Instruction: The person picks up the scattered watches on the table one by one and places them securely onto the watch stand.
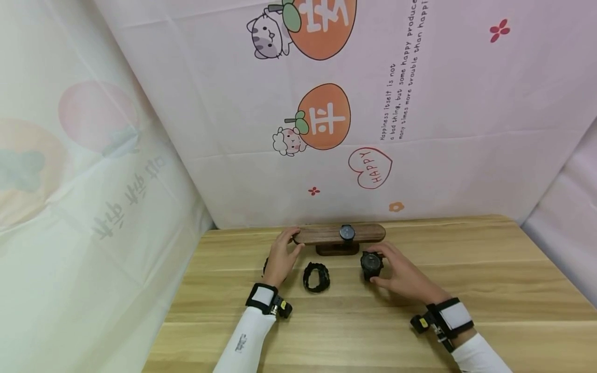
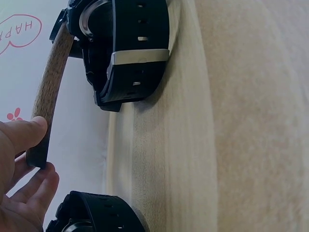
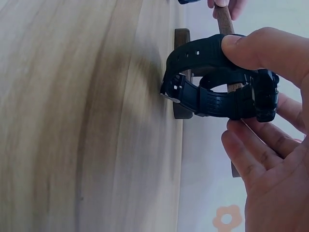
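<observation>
A wooden watch stand (image 1: 319,235) with a rounded bar stands at the back of the table. My left hand (image 1: 280,259) holds the bar's left end between thumb and fingers, clearest in the left wrist view. One black watch (image 1: 347,232) is strapped around the bar, right of its middle. My right hand (image 1: 401,272) pinches another black watch (image 3: 217,104) just in front of the stand's right side; its strap forms a loop. Between the hands, a black watch (image 1: 325,282) rests on the table. Another dark watch (image 2: 106,208) is mostly hidden by my left hand in the head view.
The wood-grain table (image 1: 345,331) reaches back to a printed white cloth (image 1: 252,171). More cloth hangs at the left and right sides. The stand's dark base (image 1: 338,250) sits close to the table's back edge.
</observation>
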Available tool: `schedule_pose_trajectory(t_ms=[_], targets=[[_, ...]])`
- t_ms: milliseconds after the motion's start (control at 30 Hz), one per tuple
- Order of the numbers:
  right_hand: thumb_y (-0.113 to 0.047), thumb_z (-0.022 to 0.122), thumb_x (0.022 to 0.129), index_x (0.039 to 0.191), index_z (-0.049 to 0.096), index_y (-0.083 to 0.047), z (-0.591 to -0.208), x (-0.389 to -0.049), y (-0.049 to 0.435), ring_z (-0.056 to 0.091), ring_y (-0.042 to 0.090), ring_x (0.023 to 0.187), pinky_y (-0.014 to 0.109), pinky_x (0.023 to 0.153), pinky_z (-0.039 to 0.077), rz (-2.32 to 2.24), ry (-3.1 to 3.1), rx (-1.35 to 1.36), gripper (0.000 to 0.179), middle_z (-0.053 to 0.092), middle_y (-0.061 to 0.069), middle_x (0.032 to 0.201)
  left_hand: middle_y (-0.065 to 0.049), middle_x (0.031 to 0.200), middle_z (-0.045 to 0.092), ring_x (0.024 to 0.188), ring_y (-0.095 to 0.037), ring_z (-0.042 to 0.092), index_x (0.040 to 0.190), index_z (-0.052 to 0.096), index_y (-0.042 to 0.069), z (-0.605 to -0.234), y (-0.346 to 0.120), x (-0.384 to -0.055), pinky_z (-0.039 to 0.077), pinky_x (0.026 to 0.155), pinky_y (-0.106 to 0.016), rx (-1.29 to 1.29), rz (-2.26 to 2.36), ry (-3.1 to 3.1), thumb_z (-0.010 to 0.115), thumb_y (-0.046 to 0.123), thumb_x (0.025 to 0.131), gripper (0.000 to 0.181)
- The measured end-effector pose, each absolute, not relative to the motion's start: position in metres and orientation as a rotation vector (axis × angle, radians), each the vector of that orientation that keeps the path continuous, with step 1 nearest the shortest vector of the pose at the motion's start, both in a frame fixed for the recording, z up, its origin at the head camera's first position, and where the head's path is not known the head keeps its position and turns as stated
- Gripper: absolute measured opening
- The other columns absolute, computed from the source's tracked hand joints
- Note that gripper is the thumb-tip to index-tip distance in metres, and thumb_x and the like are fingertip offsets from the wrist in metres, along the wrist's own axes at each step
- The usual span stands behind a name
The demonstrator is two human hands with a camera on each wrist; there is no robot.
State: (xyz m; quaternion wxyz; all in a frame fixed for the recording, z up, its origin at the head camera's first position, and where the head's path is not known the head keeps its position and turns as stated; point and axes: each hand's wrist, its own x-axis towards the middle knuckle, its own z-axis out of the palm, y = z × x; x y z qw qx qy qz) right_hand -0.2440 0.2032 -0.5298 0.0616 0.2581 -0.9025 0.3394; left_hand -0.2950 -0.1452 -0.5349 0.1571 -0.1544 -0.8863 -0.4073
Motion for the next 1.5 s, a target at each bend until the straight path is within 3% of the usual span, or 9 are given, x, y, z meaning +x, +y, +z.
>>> schedule_pose_trajectory(t_ms=[467,1500], targets=[[-0.013,0.091,0.084,0.143,0.056,-0.004,-0.528,-0.244,0.206,0.06,0.034,0.13,0.06,0.109,0.054,1.007,-2.717,0.761,0.069,0.059,0.011,0.141,-0.01,0.151,0.06,0.135,-0.029,0.062,0.148,0.06,0.009,-0.531,-0.145,-0.293,0.056,0.111,-0.04,-0.426,-1.181,-2.551,0.074,0.013,0.101,0.049],[-0.011,0.089,0.085,0.146,0.057,-0.007,-0.529,-0.249,0.22,0.057,0.04,0.132,0.069,0.11,0.049,1.041,-2.686,0.724,0.07,0.056,0.013,0.143,-0.013,0.152,0.06,0.135,-0.03,0.062,0.148,0.06,0.007,-0.533,-0.145,-0.293,0.056,0.111,-0.041,-0.423,-1.176,-2.554,0.074,0.012,0.101,0.05]])
